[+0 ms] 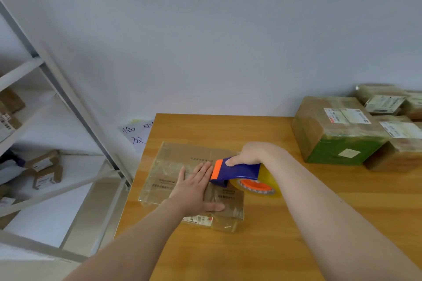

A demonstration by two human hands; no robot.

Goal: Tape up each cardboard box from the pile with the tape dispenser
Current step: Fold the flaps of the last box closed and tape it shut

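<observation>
In the head view, the step in hand looks like laying a strip of tape along the top of the cardboard box (173,155). The box lies low and flat on the wooden surface (296,223), just left of the frame's centre.

The left hand (196,189) lies palm down on the box. Its fingers (203,170) are straight and a little spread, pressing the cardboard and gripping nothing. Their tips point to the upper right and sit just beside the orange front edge of the tape dispenser (237,171); whether they touch it cannot be told.

The right hand (249,154) comes in from the right, its fingers curled over the blue body of the dispenser, thumb on the near side. The dispenser's front rests on the box top, and its yellowish tape roll (255,186) hangs over the box's right edge.

The next move probably calls for drawing the dispenser along the seam while the flat hand keeps the box from sliding and smooths the strip, then tearing the tape off on the blade.

The pile of boxes (338,130) sits at the right edge of the frame, well apart from both hands. A metal shelf (45,98) with small parcels stands at the left.
</observation>
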